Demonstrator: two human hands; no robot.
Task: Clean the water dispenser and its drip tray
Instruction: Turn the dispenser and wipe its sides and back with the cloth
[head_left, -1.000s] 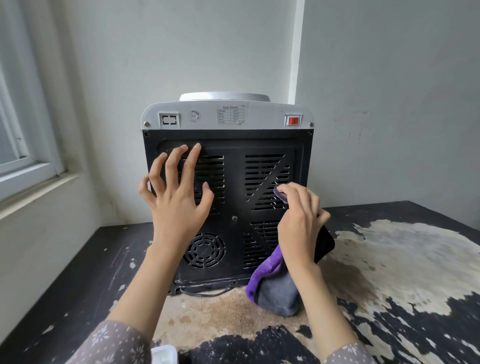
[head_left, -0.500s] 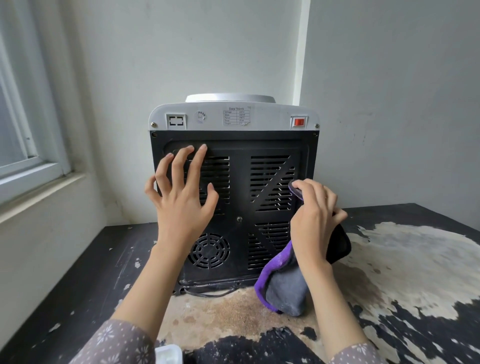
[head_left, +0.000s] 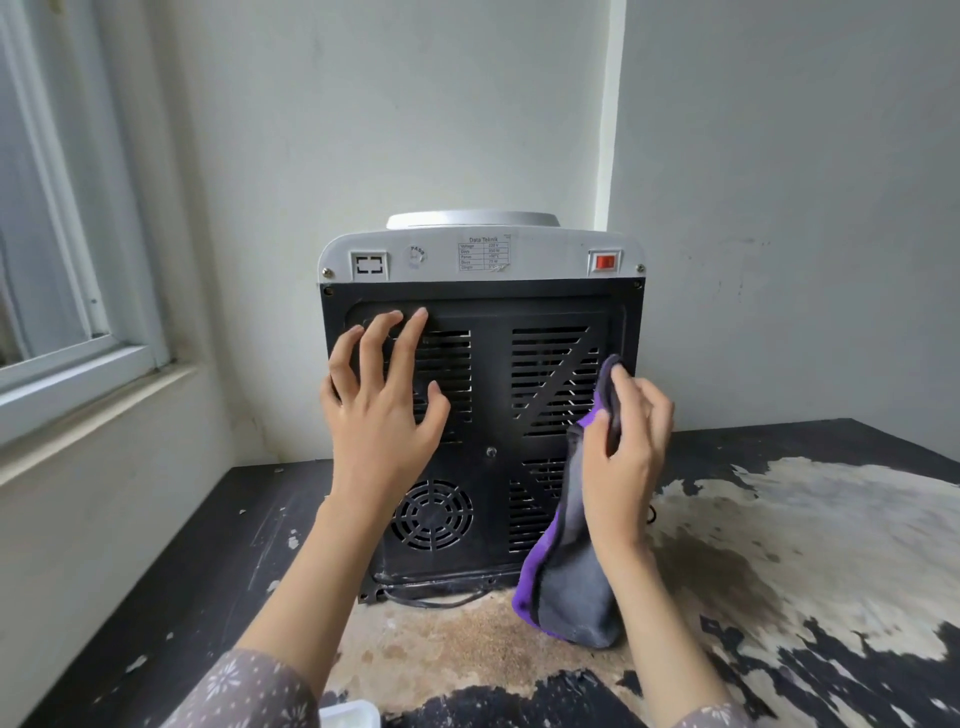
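The water dispenser (head_left: 488, 306) stands on the table with its black vented back panel facing me and a white top band carrying a red switch. My left hand (head_left: 382, 415) rests spread on the left vents, fingertips pressing the panel. My right hand (head_left: 626, 441) grips a purple and grey cloth (head_left: 569, 582) and holds its upper end against the right edge of the back panel; the rest of the cloth hangs down to the tabletop. The drip tray is hidden on the far side.
The black table (head_left: 779, 545) has large worn, peeled patches. A power cord (head_left: 431, 600) lies under the dispenser's base. A window sill (head_left: 88, 384) runs along the left wall. A white object's corner (head_left: 348, 714) shows at the bottom edge.
My right hand has slid the cloth to the right across the back panel, from the middle vents to the right edge. My left hand stays pressed on the left vents.
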